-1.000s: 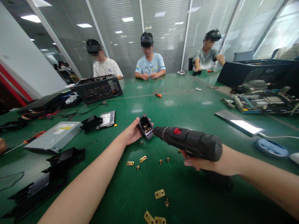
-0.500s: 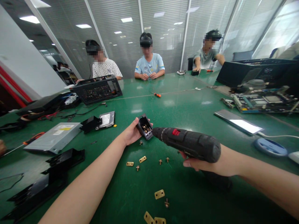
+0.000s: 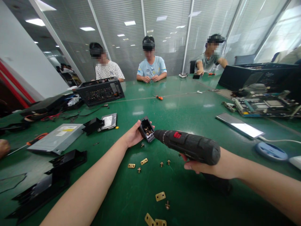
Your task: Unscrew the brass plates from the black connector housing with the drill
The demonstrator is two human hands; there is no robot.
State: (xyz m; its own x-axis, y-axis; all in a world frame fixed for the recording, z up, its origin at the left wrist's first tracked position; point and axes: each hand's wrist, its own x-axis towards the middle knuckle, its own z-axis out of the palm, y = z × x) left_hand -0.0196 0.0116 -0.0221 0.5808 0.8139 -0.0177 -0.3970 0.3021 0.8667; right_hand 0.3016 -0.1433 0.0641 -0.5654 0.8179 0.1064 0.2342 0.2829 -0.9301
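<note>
My left hand (image 3: 134,135) grips a small black box (image 3: 147,127) with an open top, tilted so that brass-coloured metal parts show inside. My right hand (image 3: 199,164) is wrapped round the handle of a black cordless drill (image 3: 188,146) with a red switch on top. The drill's nose points left at the box's right side; its tip is hidden by the drill body. Below the box lie brass plates (image 3: 160,196) with two holes each, and several small screws (image 3: 167,205) are scattered among them.
A grey optical drive (image 3: 56,138), a hard drive (image 3: 109,121) and black brackets (image 3: 68,160) lie to the left. On the right are a phone (image 3: 240,125) with a cable, a blue round case (image 3: 271,150) and a circuit board (image 3: 265,103). Several people sit around the table, including a co-worker opposite (image 3: 151,67).
The view has shifted slightly, so the scene sits a little lower and farther right. Both hands keep hold of the box and drill, with hardly any movement between them.
</note>
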